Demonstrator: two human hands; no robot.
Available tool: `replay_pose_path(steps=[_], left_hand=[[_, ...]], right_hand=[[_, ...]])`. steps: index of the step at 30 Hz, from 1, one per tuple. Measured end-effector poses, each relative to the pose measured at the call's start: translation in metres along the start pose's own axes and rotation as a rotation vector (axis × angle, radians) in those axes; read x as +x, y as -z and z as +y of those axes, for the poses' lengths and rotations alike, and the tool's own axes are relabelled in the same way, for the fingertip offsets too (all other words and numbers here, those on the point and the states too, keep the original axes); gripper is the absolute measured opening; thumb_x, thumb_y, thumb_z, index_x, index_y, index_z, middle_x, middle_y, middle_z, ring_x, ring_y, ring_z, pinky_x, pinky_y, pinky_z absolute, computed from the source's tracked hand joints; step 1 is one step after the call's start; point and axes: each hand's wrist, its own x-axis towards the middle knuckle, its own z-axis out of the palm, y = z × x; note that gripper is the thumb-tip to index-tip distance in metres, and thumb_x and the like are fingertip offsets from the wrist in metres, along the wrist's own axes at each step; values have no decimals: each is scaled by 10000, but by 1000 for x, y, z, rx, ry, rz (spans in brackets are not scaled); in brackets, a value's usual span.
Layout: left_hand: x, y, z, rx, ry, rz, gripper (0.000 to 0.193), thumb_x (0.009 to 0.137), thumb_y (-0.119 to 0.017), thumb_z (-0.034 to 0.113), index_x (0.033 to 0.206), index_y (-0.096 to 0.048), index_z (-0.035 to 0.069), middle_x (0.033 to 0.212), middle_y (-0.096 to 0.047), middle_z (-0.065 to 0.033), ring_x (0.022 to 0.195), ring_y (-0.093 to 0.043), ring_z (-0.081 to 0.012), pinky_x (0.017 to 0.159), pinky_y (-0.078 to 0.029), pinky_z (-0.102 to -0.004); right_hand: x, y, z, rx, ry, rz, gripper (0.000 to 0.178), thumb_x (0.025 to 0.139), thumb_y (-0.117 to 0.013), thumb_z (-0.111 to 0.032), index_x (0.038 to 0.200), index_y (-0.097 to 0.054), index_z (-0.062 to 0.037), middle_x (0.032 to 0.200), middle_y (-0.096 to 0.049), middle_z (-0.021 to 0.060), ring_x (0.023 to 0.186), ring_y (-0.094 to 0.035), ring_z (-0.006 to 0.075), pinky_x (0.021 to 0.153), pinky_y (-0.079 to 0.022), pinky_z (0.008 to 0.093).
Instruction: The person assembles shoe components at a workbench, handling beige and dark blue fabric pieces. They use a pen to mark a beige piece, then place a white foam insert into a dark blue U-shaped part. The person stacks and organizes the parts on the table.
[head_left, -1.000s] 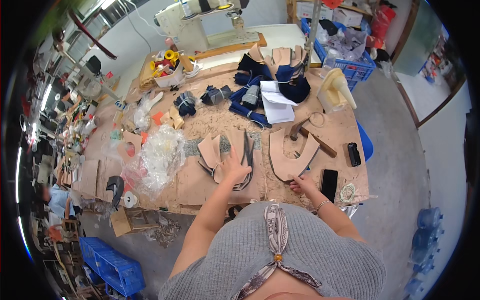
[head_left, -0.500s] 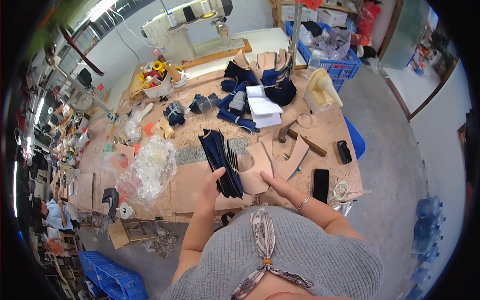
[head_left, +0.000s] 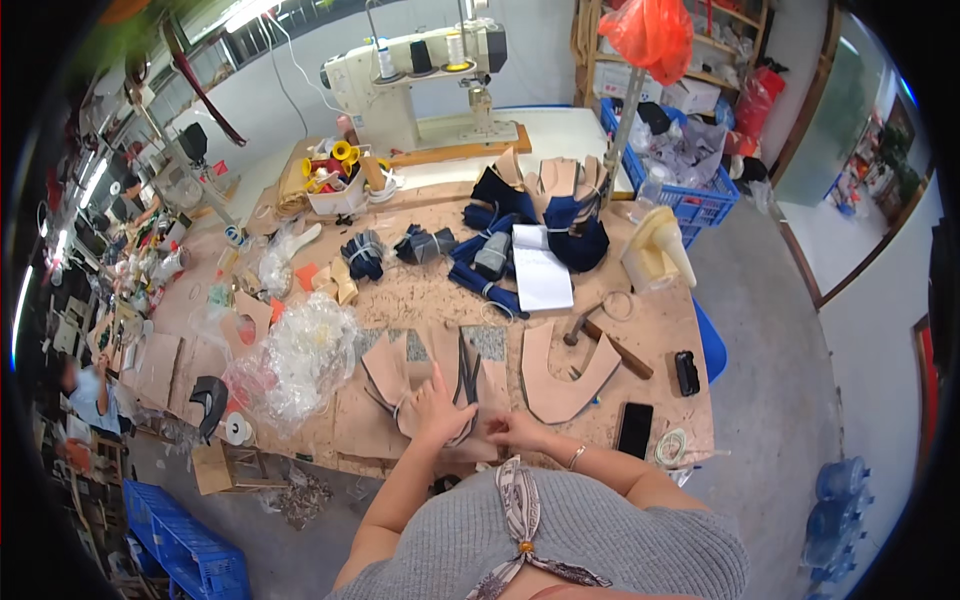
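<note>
A bundle of tan U-shaped pieces with dark edges (head_left: 384,371) rests at the table's front, its arms pointing away from me. My left hand (head_left: 434,408) lies over its curved near end, index finger stretched forward and thumb spread to the right. A thin pale band shows beside that hand; its other fingers are partly hidden. Just right of the bundle, my right hand (head_left: 517,432) is closed, with its fingertips pinched and slightly blurred; whatever is between them is too small to make out. A separate tan U-shaped piece (head_left: 560,392) lies flat farther right.
A hammer (head_left: 618,350), phone (head_left: 634,430) and black case (head_left: 685,372) lie to the right. Clear plastic bags (head_left: 312,345) heap up on the left. Tied navy bundles (head_left: 363,256) and an open notebook (head_left: 543,275) lie farther back, before a sewing machine (head_left: 400,85).
The bundle has turned from its navy side to its tan side and now rests on the table. My left hand has moved onto it; my right hand has left the tan piece and closed.
</note>
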Motion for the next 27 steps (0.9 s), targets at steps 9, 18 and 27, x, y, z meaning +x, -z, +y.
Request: replay_pose_path(steps=[9,18,27], left_hand=[[2,-38,-17,219,-74,115,987,629,-707,544,1368,-349,-5,978,-539,-134,910,-542,-273,937,-320,-444],[13,-38,-21,209,-126,117,971,602,-717,544,1321,-404,-30,967,-545,-137,870,-536,-265,906,-332,-438],[10,-64,-40,310,-158,167,962,590,-686,615,1256,-472,-45,916,-543,-112,819,-521,-241,883,-339,-433]], right_hand=[[30,69,31,194,-208,77,217,867,-638,-134,1024,-624,15,756,-636,49,658,-587,82,568,-478,232],[214,233,-84,-370,216,693,277,796,-653,-133,1034,-605,0,874,-660,121,790,-650,206,672,-510,320],[383,310,-88,-1201,-49,1115,729,713,-660,-127,1366,-339,-87,1297,-444,138,1226,-414,354,970,-297,615]])
